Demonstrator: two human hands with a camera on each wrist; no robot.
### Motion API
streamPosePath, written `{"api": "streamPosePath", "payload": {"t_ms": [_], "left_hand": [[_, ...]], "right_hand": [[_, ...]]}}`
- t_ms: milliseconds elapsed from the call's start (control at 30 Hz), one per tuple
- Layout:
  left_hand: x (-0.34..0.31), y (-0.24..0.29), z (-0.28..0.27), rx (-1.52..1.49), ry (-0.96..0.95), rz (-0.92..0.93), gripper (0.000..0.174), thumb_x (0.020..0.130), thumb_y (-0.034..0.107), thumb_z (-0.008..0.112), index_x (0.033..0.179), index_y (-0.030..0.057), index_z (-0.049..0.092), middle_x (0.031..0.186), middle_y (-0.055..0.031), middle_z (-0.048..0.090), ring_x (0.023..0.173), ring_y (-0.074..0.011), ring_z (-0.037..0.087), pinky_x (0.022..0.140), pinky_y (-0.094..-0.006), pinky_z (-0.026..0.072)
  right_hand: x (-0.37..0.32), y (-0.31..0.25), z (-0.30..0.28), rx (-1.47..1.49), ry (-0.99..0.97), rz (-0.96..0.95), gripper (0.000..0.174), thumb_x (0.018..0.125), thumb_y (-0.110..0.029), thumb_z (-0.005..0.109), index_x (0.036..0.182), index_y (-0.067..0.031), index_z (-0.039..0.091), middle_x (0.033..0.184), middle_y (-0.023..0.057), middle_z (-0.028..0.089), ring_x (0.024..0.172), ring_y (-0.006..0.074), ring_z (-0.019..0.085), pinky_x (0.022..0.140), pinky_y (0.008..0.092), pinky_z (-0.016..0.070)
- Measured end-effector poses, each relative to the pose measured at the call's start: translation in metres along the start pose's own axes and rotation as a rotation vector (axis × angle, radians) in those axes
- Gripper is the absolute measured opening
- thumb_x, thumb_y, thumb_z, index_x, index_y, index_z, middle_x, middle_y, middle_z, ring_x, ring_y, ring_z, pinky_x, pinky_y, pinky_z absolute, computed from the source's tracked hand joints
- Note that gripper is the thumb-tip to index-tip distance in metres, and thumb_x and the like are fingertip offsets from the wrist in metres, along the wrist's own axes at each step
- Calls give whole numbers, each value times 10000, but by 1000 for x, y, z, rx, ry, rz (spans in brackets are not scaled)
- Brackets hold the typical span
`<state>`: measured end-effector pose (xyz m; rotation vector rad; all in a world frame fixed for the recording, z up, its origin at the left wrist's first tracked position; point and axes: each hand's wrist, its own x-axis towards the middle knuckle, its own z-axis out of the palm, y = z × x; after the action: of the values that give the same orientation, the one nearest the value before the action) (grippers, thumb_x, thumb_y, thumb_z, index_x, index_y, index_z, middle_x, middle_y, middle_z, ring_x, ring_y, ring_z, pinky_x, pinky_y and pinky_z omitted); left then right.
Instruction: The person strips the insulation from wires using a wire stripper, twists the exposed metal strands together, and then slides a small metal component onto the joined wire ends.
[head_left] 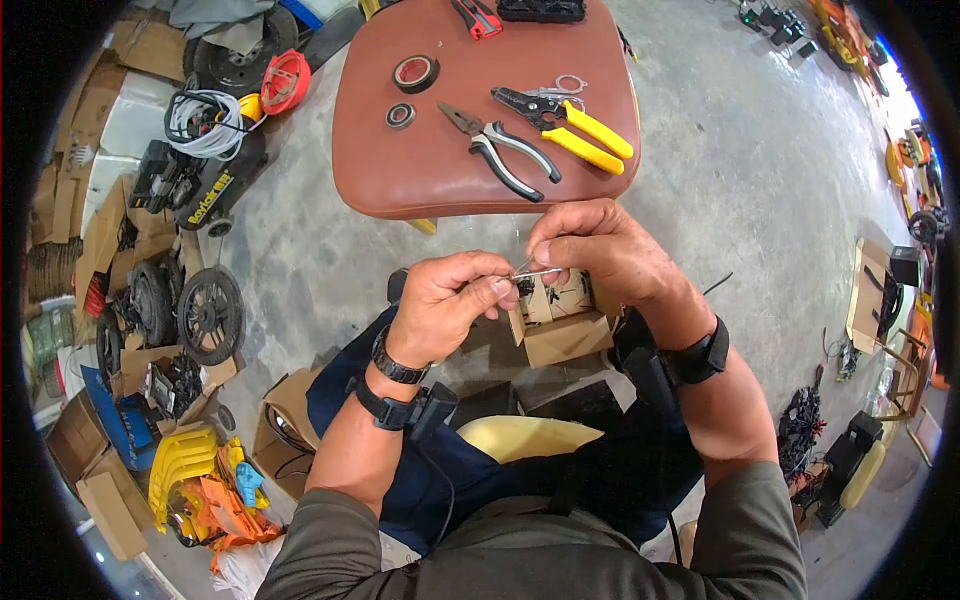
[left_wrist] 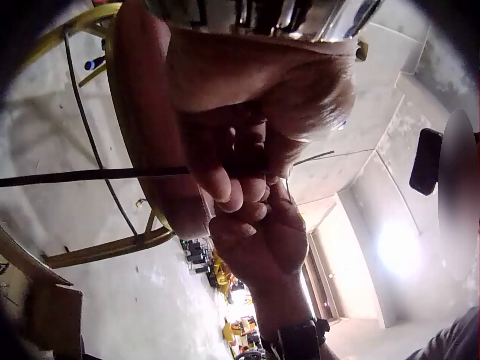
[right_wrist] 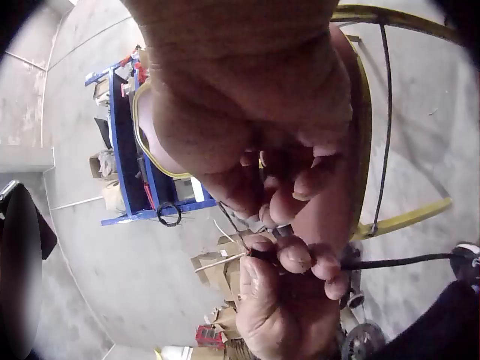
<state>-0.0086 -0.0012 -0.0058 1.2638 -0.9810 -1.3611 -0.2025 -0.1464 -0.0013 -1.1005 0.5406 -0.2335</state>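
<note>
In the head view both hands meet in front of the stool. My left hand (head_left: 450,300) pinches the end of a black cable (right_wrist: 405,262) between thumb and fingers. Thin bare-looking wires (right_wrist: 221,262) stick out past its fingertips in the right wrist view. My right hand (head_left: 600,245) is right beside it, thumb and forefinger pinched at a thin wire (head_left: 540,272). Its curled fingers partly hide the wire. The cable runs away from the left hand across the left wrist view.
On the brown padded stool (head_left: 390,180) lie pliers (head_left: 510,160), yellow-handled wire strippers (head_left: 592,138), tape rolls (head_left: 415,73) and a red utility knife (head_left: 477,18). An open cardboard box (head_left: 570,342) stands below the hands. Wheels (head_left: 210,315) and boxes crowd the left side.
</note>
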Motion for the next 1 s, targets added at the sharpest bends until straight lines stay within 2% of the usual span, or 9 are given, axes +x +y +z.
{"api": "streamPosePath", "payload": {"t_ms": [133, 233, 333, 433, 633, 733, 933, 1000], "left_hand": [[2, 1, 1, 60, -13, -5, 133, 975, 67, 652, 1059, -27, 694, 874, -72, 714, 785, -127, 670, 665, -250, 533], [2, -3, 3, 65, 25, 17, 134, 980, 73, 648, 1056, -29, 688, 867, -75, 708, 777, -124, 660, 662, -249, 529], [3, -5, 3, 62, 91, 21, 139, 982, 79, 649, 1069, -22, 686, 873, -74, 707, 777, -125, 660, 661, -249, 531], [4, -8, 3, 64, 170, 39, 141, 983, 78, 647, 1080, -17, 687, 887, -80, 710, 778, -132, 667, 656, -259, 542], [6, -10, 4, 54, 241, 64, 146, 982, 70, 643, 1093, -14, 688, 905, -91, 715, 793, -150, 683, 643, -275, 559], [6, -10, 3, 18, 231, 68, 144, 978, 62, 644, 1092, -14, 689, 906, -92, 714, 794, -153, 685, 643, -275, 560], [6, -7, 6, 28, 156, 45, 118, 975, 50, 643, 1051, -21, 698, 893, -77, 698, 779, -140, 662, 658, -269, 548], [5, -7, 8, 60, 110, 48, 109, 972, 46, 646, 1033, -26, 700, 895, -71, 692, 779, -135, 651, 666, -268, 541]], "right_hand": [[-2, -1, 1, 7, -25, -66, 77, 905, -68, 669, 937, -25, 725, 849, -12, 678, 794, 88, 623, 739, 238, 486], [-1, -1, 0, -104, -52, -197, 79, 877, -46, 674, 939, -28, 721, 937, 19, 676, 912, 114, 621, 807, 270, 487], [-5, -2, 6, -333, 43, -353, 104, 840, -38, 692, 939, -55, 719, 1083, 55, 641, 1020, 141, 601, 869, 313, 486], [-6, 3, 14, -424, 122, -487, 135, 802, -32, 715, 928, -81, 717, 1181, 95, 587, 1083, 184, 586, 911, 349, 483], [-8, 4, 28, -669, 222, -608, 146, 784, -8, 705, 908, -85, 700, 1191, 131, 565, 1107, 299, 583, 934, 392, 483], [-9, 1, 31, -745, 272, -648, 148, 780, -5, 702, 905, -83, 695, 1193, 141, 571, 1109, 325, 583, 936, 409, 486], [-8, -1, 22, -664, 293, -647, 125, 781, -8, 696, 890, -66, 687, 1161, 143, 606, 1095, 318, 604, 922, 391, 496], [-8, 0, 21, -649, 328, -591, 132, 786, 21, 683, 890, -60, 679, 1117, 113, 627, 1058, 262, 616, 901, 358, 496]]}}
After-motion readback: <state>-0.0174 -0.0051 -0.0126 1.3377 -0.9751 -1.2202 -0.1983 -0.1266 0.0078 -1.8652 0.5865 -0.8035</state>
